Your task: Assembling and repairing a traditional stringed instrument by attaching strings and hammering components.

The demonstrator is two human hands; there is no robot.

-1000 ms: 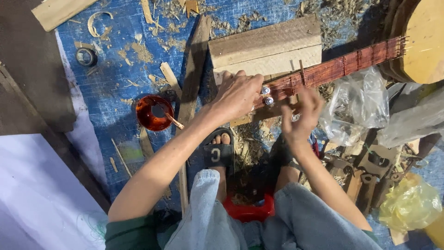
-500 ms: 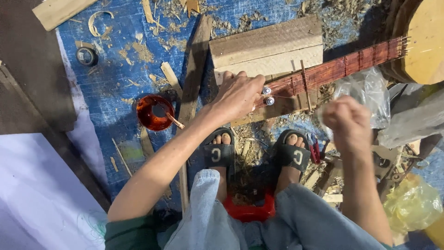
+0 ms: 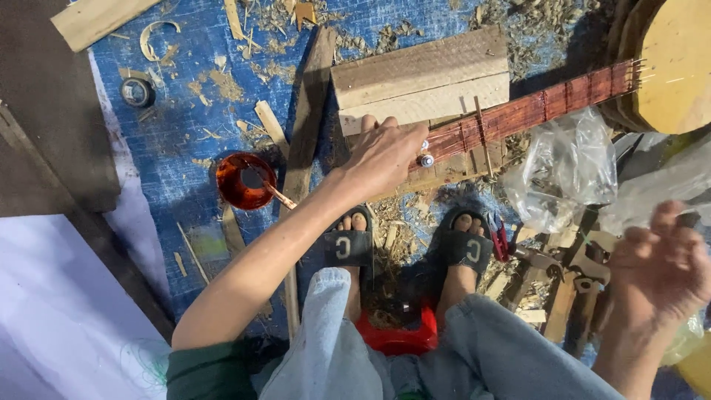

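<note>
A stringed instrument lies across a wooden block: its red-brown neck runs from upper right, where the pale round body sits, down to the middle. My left hand grips the head end of that neck, beside metal tuning pegs. My right hand hovers blurred at the right edge, fingers spread, holding nothing, above wooden scraps.
An orange-red cup with a stick in it stands on the blue tarp, which is strewn with wood shavings. Clear plastic bags lie right of my sandalled feet. A red stool sits beneath me, a tape roll upper left.
My right hand has left the instrument's neck and swung down to the right, opening its fingers. My left hand has stayed on the neck's head end.
</note>
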